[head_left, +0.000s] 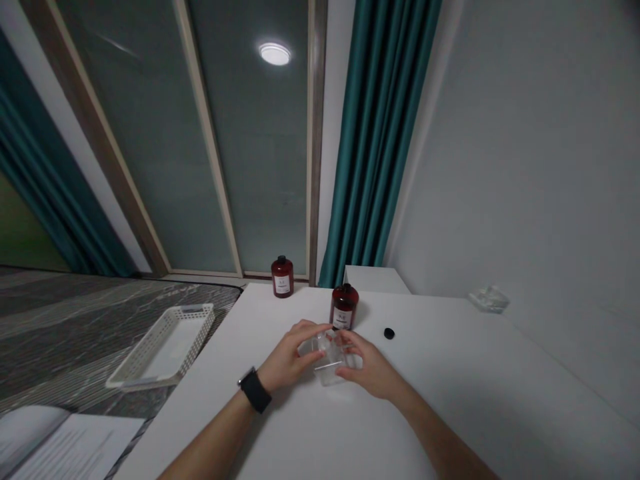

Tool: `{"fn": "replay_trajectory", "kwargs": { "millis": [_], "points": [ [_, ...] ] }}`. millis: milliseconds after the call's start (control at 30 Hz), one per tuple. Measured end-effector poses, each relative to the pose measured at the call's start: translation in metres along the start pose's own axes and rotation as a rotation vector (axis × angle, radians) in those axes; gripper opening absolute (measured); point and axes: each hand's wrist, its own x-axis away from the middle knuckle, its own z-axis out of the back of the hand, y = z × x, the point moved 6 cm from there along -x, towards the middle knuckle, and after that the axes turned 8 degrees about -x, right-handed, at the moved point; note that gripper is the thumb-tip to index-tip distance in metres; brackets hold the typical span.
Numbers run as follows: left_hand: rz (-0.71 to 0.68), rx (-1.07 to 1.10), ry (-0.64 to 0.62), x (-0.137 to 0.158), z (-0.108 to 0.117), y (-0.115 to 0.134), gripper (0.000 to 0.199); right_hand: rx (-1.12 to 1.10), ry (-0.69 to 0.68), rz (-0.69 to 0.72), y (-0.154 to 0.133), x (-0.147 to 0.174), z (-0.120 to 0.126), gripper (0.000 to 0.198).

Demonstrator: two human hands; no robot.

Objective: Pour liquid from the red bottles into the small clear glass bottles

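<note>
While fingers (314,330) hold plastic (329,368), a label (343,319) reads "M".

Left hand (293,357) one side, right hand (369,368) the other, both holding a clear container (330,375) above the counter (345,440)! Red bottle (345,300) just beyond, black cap (389,333) right, second bottle (283,276) far left.

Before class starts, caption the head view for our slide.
Left hand and right hand hold a clear container at a white table, two labelled dark-red bottles beyond.
</note>
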Motion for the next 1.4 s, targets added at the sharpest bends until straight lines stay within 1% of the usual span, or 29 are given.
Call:
{"fn": "replay_trajectory", "kwargs": {
  "millis": [133,233,367,500,567,633,733,833,900,967,1000,1167,1200,1333,1400],
  "points": [
    [0.078,-0.052,0.052,0.000,-0.001,-0.006,0.041,0.041,0.063,-0.006,-0.001,0.001,-0.005,0.065],
    [0.103,-0.057,0.060,0.001,-0.002,-0.009,0.048,0.057,0.052,0.002,-0.004,0.001,-0.007,0.063],
    [0.106,-0.018,0.067,0.001,-0.003,-0.008,0.063,0.085,0.064,-0.007,-0.006,0.001,0.000,0.063],
    [0.124,-0.010,0.093,0.002,0.001,-0.009,0.066,0.112,0.059,0.006,-0.008,0.002,0.008,0.069],
    [0.103,-0.036,0.072,0.001,0.002,-0.010,0.064,0.131,0.038,0.002,-0.009,0.003,0.010,0.071],
    [0.061,-0.091,0.011,0.000,0.000,-0.010,0.062,0.165,0.031,-0.009,-0.009,0.004,0.014,0.071],
    [0.017,-0.159,-0.077,-0.001,-0.007,-0.013,0.056,0.213,0.051,0.005,-0.010,0.003,0.018,0.063],
    [0.014,-0.146,-0.088,0.000,-0.011,-0.015,0.051,0.203,0.137,0.092,-0.016,0.001,0.021,0.050],
    [0.041,-0.114,-0.085,0.001,-0.013,-0.016,0.050,0.165,0.230,0.149,-0.021,0.001,0.022,0.048],
    [0.092,-0.072,-0.084,0.002,-0.016,-0.018,0.050,0.122,0.298,0.175,-0.024,0.001,0.019,0.051],
    [0.115,-0.049,-0.083,0.002,-0.017,-0.019,0.050,0.098,0.306,0.177,-0.024,0.002,0.016,0.054],
    [0.152,0.045,-0.091,0.002,-0.023,-0.022,0.066,-0.048,0.188,0.142,-0.022,0.001,-0.004,0.065],
    [0.150,0.050,-0.096,0.002,-0.023,-0.022,0.066,-0.045,0.194,0.135,-0.020,0.001,-0.005,0.066],
    [0.123,0.015,-0.122,0.003,-0.025,-0.022,0.058,0.054,0.305,0.150,-0.019,0.003,0.002,0.065],
    [0.112,-0.001,-0.126,0.004,-0.025,-0.021,0.057,0.042,0.288,0.169,-0.021,0.003,0.001,0.066]
  ]
}}
